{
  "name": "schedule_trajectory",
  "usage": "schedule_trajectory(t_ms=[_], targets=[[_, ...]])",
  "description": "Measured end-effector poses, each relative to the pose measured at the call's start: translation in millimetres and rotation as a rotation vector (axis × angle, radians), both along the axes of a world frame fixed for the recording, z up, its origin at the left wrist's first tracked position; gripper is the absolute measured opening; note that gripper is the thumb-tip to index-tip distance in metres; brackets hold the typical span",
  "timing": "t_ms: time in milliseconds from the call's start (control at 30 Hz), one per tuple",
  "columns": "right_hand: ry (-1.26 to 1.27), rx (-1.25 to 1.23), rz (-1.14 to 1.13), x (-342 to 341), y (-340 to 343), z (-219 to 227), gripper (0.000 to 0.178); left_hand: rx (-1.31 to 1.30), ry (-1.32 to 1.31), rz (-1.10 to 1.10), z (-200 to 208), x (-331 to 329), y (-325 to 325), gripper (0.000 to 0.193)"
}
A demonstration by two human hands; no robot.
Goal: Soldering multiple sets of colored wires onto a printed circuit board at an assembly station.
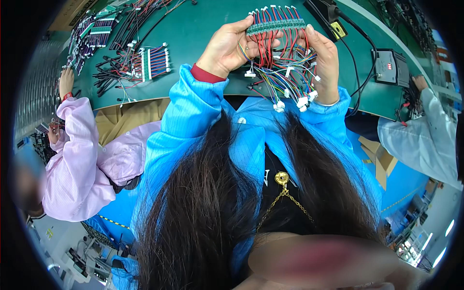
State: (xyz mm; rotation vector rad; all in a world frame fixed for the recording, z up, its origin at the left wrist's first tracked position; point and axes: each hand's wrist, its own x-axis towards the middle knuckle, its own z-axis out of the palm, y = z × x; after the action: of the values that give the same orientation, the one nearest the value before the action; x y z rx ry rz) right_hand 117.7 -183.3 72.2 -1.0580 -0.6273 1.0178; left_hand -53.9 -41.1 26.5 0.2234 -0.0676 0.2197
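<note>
Between my two hands I hold a green circuit board strip above the table's near edge. Short red, black and white leads with white plugs stand up along its far side. From its near side hangs a bundle of coloured wires ending in white connectors. My left hand grips the strip's left end, its fingers running beneath the wires. At the right end, my right hand pinches the strip between thumb and fingers, with the wire bundle beside its palm.
On the green table, another wired board strip lies left of my hands. More wired boards and black cables sit farther left. A grey box with a red display stands right, near black cords. Co-workers' hands show at both sides.
</note>
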Motion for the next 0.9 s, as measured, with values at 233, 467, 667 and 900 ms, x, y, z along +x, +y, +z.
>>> schedule_trajectory(t_ms=[233, 467, 667, 900], targets=[[0.013, -0.002, -0.001, -5, 2, 2, 0.028, 0.048, 0.063, 0.034, 0, -2, 0, 0.049], [-0.023, 0.146, 0.062, 7, -5, -5, 0.021, 0.577, 0.497, 0.341, 42, -5, -25, 0.049], [-0.139, 0.168, 0.009, 12, -7, -9, 0.018, 0.626, 0.442, 0.456, 51, -5, -33, 0.043], [-0.152, 0.195, -0.032, 12, -9, -8, 0.016, 0.788, 0.488, 0.507, 49, -4, -35, 0.044]])
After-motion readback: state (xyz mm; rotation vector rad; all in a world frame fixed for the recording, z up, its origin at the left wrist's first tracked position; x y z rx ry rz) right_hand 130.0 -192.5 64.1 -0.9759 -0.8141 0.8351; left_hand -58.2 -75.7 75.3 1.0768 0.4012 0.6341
